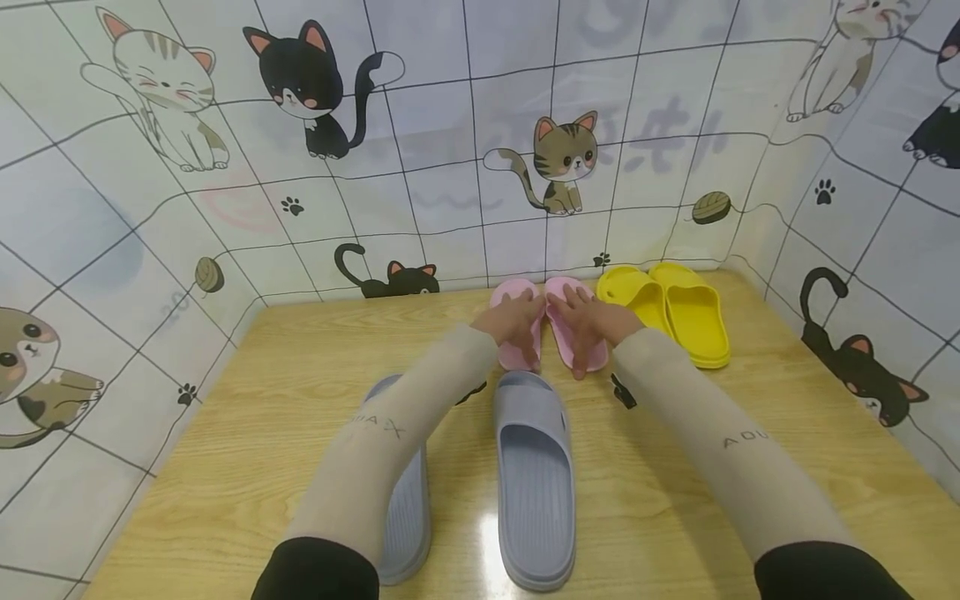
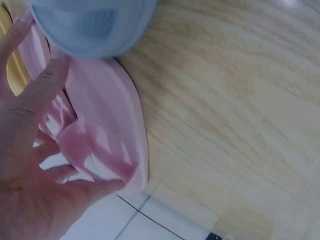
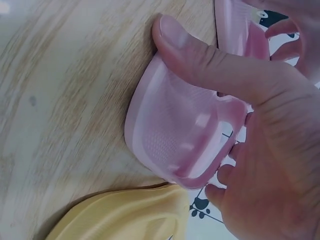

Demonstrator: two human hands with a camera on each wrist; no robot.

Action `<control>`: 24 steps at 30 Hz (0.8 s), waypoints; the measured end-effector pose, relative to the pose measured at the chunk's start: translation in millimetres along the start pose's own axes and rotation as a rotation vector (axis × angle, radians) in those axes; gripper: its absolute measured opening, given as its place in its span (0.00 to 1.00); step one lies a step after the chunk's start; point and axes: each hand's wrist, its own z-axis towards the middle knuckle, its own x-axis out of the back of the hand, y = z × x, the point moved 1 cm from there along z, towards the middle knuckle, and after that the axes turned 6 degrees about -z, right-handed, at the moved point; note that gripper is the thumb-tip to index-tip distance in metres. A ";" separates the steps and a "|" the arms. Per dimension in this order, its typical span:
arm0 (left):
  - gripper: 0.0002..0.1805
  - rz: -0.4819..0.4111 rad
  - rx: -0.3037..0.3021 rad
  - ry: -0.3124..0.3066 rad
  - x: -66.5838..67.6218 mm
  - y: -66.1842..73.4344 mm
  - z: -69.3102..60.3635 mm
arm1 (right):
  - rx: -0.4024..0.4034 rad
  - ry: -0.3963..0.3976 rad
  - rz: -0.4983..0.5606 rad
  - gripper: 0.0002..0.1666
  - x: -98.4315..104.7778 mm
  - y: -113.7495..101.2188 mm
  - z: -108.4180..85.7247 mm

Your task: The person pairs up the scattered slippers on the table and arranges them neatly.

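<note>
A pair of pink slippers stands side by side at the back in the head view: the left one (image 1: 512, 354) and the right one (image 1: 597, 357). My left hand (image 1: 516, 321) lies over the left pink slipper, its thumb stretched along the inner side and its fingers spread at the strap. Over the right pink slipper (image 3: 170, 125) rests my right hand (image 3: 270, 115), thumb straight across the sole and fingers loosely bent beside the strap end. Neither hand visibly pinches a slipper.
Yellow clogs (image 1: 699, 325) stand right of the pink pair. Nearer the camera are two large grey slippers, the right one (image 1: 535, 500) and the left one (image 1: 408, 517), partly behind my left sleeve. A cat-patterned tiled wall (image 1: 442, 192) borders the wooden surface (image 1: 645, 517).
</note>
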 end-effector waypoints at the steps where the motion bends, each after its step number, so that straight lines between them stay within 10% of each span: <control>1: 0.69 0.003 -0.001 0.011 -0.7 1.4 -0.4 | -0.006 0.004 -0.005 0.87 0.1 -0.3 -0.4; 8: 0.72 0.072 0.013 0.046 -0.7 9.2 0.5 | -0.045 0.019 0.006 0.88 -1.8 0.0 -2.4; 15: 0.67 -0.021 0.088 -0.046 3.6 5.1 11.3 | 0.005 0.009 0.060 0.87 -2.5 1.6 -7.0; 24: 0.55 -0.064 -0.111 -0.065 29.3 -5.9 5.3 | 0.160 0.099 0.169 0.71 20.9 8.2 -19.0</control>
